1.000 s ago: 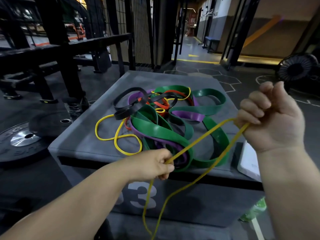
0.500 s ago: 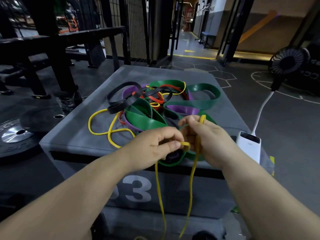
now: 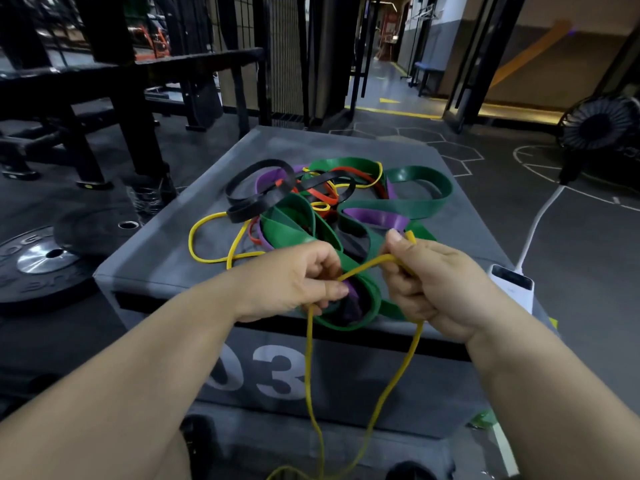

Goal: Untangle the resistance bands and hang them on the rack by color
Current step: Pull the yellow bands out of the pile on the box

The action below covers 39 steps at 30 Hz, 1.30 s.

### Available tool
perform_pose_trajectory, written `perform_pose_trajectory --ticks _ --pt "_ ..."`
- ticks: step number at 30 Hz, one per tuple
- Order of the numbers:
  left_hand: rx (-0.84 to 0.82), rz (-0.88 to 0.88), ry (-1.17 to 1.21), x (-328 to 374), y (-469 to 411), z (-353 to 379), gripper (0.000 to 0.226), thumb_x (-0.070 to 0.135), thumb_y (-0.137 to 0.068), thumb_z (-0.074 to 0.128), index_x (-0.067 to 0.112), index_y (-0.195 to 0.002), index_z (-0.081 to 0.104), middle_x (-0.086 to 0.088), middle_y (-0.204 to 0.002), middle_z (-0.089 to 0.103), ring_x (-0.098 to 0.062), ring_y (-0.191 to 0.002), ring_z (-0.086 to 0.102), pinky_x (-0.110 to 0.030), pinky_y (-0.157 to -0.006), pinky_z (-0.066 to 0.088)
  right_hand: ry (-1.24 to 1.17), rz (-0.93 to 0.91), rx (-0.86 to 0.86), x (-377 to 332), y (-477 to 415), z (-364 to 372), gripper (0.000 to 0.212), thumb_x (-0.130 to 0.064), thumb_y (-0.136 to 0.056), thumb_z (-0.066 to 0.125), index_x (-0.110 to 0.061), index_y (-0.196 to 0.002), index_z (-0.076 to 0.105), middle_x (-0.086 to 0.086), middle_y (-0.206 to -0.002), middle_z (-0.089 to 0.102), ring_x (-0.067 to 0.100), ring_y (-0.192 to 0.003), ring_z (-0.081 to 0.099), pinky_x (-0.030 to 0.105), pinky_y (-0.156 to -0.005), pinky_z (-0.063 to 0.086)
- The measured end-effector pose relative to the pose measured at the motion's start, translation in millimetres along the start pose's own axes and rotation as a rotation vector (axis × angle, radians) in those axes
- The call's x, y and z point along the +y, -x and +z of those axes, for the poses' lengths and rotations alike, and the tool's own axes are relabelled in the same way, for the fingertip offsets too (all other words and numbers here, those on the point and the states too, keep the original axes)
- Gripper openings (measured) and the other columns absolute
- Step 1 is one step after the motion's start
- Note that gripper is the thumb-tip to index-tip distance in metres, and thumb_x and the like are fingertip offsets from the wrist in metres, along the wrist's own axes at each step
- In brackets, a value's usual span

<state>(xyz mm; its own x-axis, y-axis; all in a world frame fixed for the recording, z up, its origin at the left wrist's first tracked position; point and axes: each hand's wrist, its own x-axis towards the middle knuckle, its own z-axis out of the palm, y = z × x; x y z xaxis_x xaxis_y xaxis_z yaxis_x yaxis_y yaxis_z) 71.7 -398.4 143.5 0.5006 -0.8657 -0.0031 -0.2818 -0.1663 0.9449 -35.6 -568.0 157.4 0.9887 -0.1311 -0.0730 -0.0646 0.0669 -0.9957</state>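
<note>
Your left hand (image 3: pixel 294 278) and right hand (image 3: pixel 433 282) each grip the yellow band (image 3: pixel 367 266), closed, above the box's (image 3: pixel 156 271) front edge.

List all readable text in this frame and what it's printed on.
"03" in large pale digits on the front face of the grey box; the 0 is partly hidden by the left forearm.
Raised lettering around the weight plate on the floor: only fragments show, too dim to read.
White power bank: display dark, nothing legible.
Floor markings are lines and an arrow, no words.
</note>
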Motion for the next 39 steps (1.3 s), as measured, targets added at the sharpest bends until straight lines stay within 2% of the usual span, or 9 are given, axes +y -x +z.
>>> perform_pose_trajectory --ticks 3,6,8,11,20,26,29,34,39 --pt "0.024 0.002 0.203 1.4 2.4 -10.3 0.008 0.007 -0.086 0.063 0.01 -0.088 0.056 0.004 -0.069 0.058 -0.009 -0.067 0.056 -0.035 -0.074 0.057 -0.025 0.017 -0.067 -0.8 4.2 -3.9 0.044 -0.047 -0.089 0.054 -0.02 -0.055 0.05 0.0 -0.048 0.026 0.01 -0.035 0.019 0.015 -0.037 0.015" --pt "0.058 0.104 0.406 7.2 4.4 -12.0 0.01 0.011 -0.082 0.068 0.009 -0.087 0.059 0.004 -0.071 0.062 -0.009 -0.065 0.056 -0.026 -0.065 0.056 -0.043 0.108 -0.257 4.5 4.9 -2.3 0.051 -0.062 -0.079 0.052 -0.016 -0.059 0.053 0.006 -0.046 0.036 0.018 -0.032 0.041 0.021 -0.038 0.034" --pt "0.066 0.152 0.427 9.4 4.4 -7.2 0.004 0.015 -0.085 0.064 0.012 -0.086 0.063 0.007 -0.073 0.066 -0.007 -0.064 0.057 -0.022 -0.062 0.053 -0.073 0.167 -0.437 8.7 4.3 -0.4 0.069 -0.082 -0.068 0.05 -0.013 -0.067 0.059 0.007 -0.047 0.048 0.022 -0.039 0.057 0.024 -0.043 0.044" --pt "0.133 0.226 0.292 11.4 0.6 5.9 0.009 0.014 -0.089 0.06 0.018 -0.084 0.066 0.014 -0.068 0.066 0.0 -0.061 0.053 -0.015 -0.06 0.045 -0.14 0.204 -0.634 14.2 2.9 4.1 0.081 -0.091 -0.059 0.05 -0.013 -0.077 0.062 0.006 -0.054 0.057 0.021 -0.05 0.066 0.024 -0.049 0.051" --pt "0.197 0.237 0.271 -2.0 -13.7 25.8 0.015 0.014 -0.094 0.056 0.023 -0.095 0.067 0.017 -0.083 0.07 0.002 -0.087 0.063 -0.014 -0.081 0.048 -0.467 0.171 -0.644 20.1 -2.7 0.2 0.048 -0.059 -0.084 0.063 -0.013 -0.075 0.052 -0.003 -0.051 0.05 0.006 -0.033 0.051 0.015 -0.033 0.039" --pt "0.121 0.157 0.34 -4.5 -13.9 34.1 0.016 0.017 -0.098 0.048 0.018 -0.091 0.063 0.002 -0.081 0.065 -0.009 -0.079 0.06 -0.021 -0.076 0.048 -0.55 0.214 -0.755 24.6 -5.8 0.1 0.031 -0.04 -0.098 0.053 -0.012 -0.084 0.054 -0.004 -0.058 0.055 0.002 -0.039 0.055 0.015 -0.035 0.042" --pt "0.174 0.193 0.222 -2.1 -12.7 35.0 0.024 0.033 -0.09 0.046 0.014 -0.085 0.06 -0.002 -0.078 0.055 -0.012 -0.075 0.05 -0.024 -0.07 0.043 -0.559 0.224 -0.777 26.7 -7.0 -4.7 0.025 -0.035 -0.098 0.055 -0.012 -0.087 0.053 -0.005 -0.062 0.057 0.002 -0.045 0.059 0.015 -0.041 0.047" --pt "0.294 0.212 0.225 1.0 -11.9 32.6 0.02 0.022 -0.101 0.046 0.02 -0.09 0.063 0.007 -0.062 0.053 -0.009 -0.056 0.047 -0.022 -0.049 0.04 -0.666 0.266 -0.79 30.4 -13.8 -16.7 0.041 -0.05 -0.095 0.052 -0.011 -0.089 0.061 -0.006 -0.056 0.042 0.002 -0.04 0.044 0.012 -0.043 0.04" --pt "0.127 0.081 0.303 -8.0 -12.3 39.5 0.015 0.03 -0.096 0.054 0.017 -0.096 0.06 0.003 -0.076 0.061 -0.011 -0.072 0.059 -0.036 -0.075 0.052 -0.724 0.178 -0.728 18.6 -17.0 -21.2 0.042 -0.047 -0.101 0.042 -0.012 -0.08 0.054 -0.005 -0.056 0.034 0.007 -0.039 0.029 0.017 -0.04 0.028"
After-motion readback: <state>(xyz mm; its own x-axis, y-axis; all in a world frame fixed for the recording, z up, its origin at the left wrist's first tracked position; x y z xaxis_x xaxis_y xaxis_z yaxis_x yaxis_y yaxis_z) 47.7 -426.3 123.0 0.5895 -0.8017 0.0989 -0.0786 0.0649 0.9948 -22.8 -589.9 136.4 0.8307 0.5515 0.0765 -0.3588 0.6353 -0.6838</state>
